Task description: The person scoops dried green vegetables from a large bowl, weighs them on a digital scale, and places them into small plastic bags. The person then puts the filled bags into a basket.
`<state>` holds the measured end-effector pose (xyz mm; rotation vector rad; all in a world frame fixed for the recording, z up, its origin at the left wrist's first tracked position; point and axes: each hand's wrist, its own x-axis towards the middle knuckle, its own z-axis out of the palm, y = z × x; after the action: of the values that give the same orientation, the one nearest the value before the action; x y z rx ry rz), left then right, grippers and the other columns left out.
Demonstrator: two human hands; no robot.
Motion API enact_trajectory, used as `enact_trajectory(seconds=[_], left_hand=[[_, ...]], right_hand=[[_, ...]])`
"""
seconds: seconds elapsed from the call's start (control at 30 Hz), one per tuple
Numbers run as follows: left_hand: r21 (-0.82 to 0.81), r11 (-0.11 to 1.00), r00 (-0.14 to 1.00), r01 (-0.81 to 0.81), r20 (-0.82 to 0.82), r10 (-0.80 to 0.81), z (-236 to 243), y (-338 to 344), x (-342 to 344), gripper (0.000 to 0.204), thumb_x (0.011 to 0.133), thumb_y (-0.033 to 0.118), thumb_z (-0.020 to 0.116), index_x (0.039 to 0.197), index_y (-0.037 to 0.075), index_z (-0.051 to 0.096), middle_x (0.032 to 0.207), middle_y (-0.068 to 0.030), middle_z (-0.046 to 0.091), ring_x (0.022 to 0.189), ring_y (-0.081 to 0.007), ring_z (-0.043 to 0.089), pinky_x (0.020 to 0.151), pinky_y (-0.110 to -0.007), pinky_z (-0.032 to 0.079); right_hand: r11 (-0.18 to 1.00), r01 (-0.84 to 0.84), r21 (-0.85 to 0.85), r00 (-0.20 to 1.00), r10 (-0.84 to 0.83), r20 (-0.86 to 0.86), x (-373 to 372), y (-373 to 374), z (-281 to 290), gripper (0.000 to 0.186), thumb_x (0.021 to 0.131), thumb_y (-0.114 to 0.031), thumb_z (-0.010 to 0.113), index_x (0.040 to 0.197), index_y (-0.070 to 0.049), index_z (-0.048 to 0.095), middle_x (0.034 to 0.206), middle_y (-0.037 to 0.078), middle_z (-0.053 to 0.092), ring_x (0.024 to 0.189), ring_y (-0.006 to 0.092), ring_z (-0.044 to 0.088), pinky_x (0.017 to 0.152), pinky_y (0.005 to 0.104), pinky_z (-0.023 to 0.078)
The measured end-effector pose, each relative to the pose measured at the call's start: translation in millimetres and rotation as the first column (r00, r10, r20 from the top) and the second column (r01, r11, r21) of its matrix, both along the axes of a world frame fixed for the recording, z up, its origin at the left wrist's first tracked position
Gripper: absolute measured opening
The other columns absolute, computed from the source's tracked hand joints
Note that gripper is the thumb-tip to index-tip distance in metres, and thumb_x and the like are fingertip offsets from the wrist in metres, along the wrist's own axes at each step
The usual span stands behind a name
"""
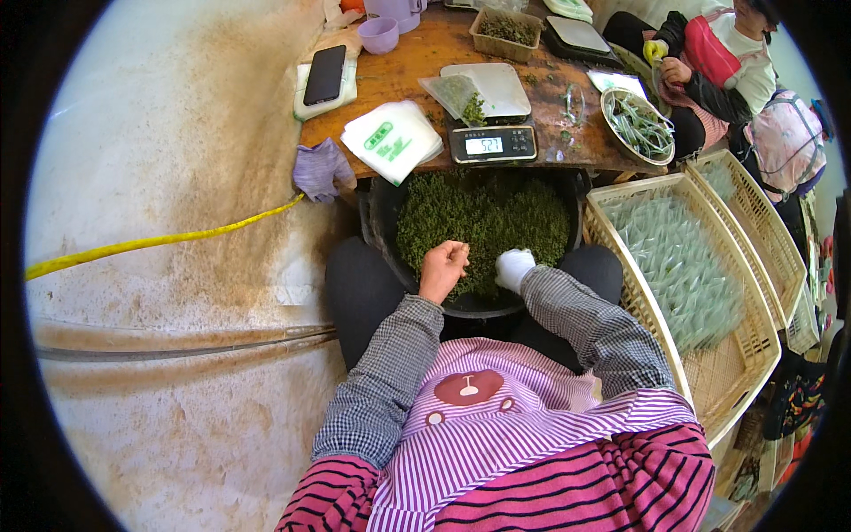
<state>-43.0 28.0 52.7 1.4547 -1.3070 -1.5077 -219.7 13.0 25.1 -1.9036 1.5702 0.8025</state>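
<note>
1. Way off to the left of the left grip: a smooth, bendy yellow hose [168, 237] against a stained, blotchy pale wall [177, 151]. Wall's cut off by the black lens rim.
2. Nearer, up and left of that grip: a crumpled purple cloth thing [322, 170] hanging at the corner of the scuffed wooden counter [408, 66]. Can't make out if it's a glove.
3. Straight up from there, a flat black phone [325, 74]; between it and the grip, a fanned stack of thin white plastic bags [393, 142].
4. Left grip [443, 270]: bare, fingers curled in toward the thumb, wrist in a checked sleeve, over the greens. Fingertips are bunched, so can't tell if anything's pinched.
5. Greens [483, 222]: fine, leafy, mossy-looking heap right under and beyond both grips, in a round black tub [372, 222]. Forearms and knees hide some of the rim.
6. Beyond the grips, a flat scale [501, 111] with a part-filled clear bag [452, 93] on it.
7. Right grip [513, 269]: white glove, knuckles up, rounded over the greens. Fingertips hidden; can't tell how open or whether it's holding something.
8. Right of that grip, a slatted cream plastic crate [645, 306] of shiny clear packets [678, 266], individually blurry.
</note>
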Motion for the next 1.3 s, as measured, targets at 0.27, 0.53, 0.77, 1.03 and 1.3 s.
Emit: enact_trajectory(seconds=[0.27, 0.53, 0.77, 1.03, 1.3], left_hand=[[-0.032, 0.999, 1.000, -0.007, 0.011, 0.008, -4.8, -2.4, -0.7, 0.021, 0.094, 0.019, 0.056, 0.097, -0.001, 0.063, 0.070, -0.0021, 0.060, 0.056, -0.0069, 0.053, 0.052, -0.023, 0.047], [-0.150, 0.987, 0.998, -0.057, -0.025, 0.054, 14.1, -12.5, 1.4, 0.021, 0.096, 0.015, 0.051, 0.106, -0.001, 0.061, 0.079, -0.0042, 0.061, 0.061, -0.0073, 0.055, 0.055, -0.023, 0.048], [-0.614, 0.784, 0.995, -0.087, -0.013, 0.100, 81.5, -67.9, -7.1, 0.045, 0.093, 0.002, 0.047, 0.137, 0.004, 0.038, 0.124, -0.0132, 0.049, 0.115, -0.0219, 0.050, 0.101, -0.035, 0.039], [-0.893, 0.439, 0.994, -0.099, -0.065, 0.093, 92.4, -49.7, -34.9, 0.012, 0.088, 0.012, 0.062, 0.098, 0.007, 0.067, 0.106, -0.0096, 0.064, 0.109, -0.0293, 0.055, 0.095, -0.039, 0.042], [-0.607, 0.752, 0.963, -0.256, -0.230, 0.142, 38.6, -5.3, -57.5, 0.013, 0.093, 0.011, 0.056, 0.093, 0.004, 0.067, 0.099, -0.0080, 0.065, 0.096, -0.0214, 0.059, 0.082, -0.032, 0.048]], right_hand=[[0.584, 0.655, 0.480, -0.039, -0.608, 0.793, -41.3, -1.3, 56.1, 0.022, 0.085, -0.015, 0.067, 0.100, 0.001, 0.065, 0.092, 0.005, 0.067, 0.090, 0.0150, 0.058, 0.085, 0.0298, 0.045], [0.482, 0.696, -0.533, 0.483, 0.234, 0.844, -18.2, -52.0, 97.3, 0.050, 0.082, -0.009, 0.061, 0.132, -0.009, 0.051, 0.126, 0.015, 0.055, 0.114, 0.0306, 0.055, 0.098, 0.0346, 0.043], [0.247, 0.485, -0.839, 0.832, 0.166, 0.530, -2.4, -159.4, 170.9, 0.019, 0.084, -0.020, 0.053, 0.094, -0.011, 0.067, 0.088, 0.012, 0.067, 0.084, 0.0303, 0.064, 0.075, 0.0395, 0.050], [0.672, 0.604, -0.429, 0.689, -0.169, 0.704, -3.1, -39.7, 202.5, 0.028, 0.081, -0.026, 0.053, 0.094, -0.006, 0.069, 0.085, 0.017, 0.067, 0.082, 0.0310, 0.065, 0.076, 0.0386, 0.051], [0.427, 0.219, -0.878, 0.836, 0.383, 0.394, -39.3, 25.0, 171.2, 0.030, 0.068, -0.001, 0.057, 0.094, -0.011, 0.068, 0.100, 0.006, 0.065, 0.102, 0.0277, 0.057, 0.092, 0.0435, 0.041]])
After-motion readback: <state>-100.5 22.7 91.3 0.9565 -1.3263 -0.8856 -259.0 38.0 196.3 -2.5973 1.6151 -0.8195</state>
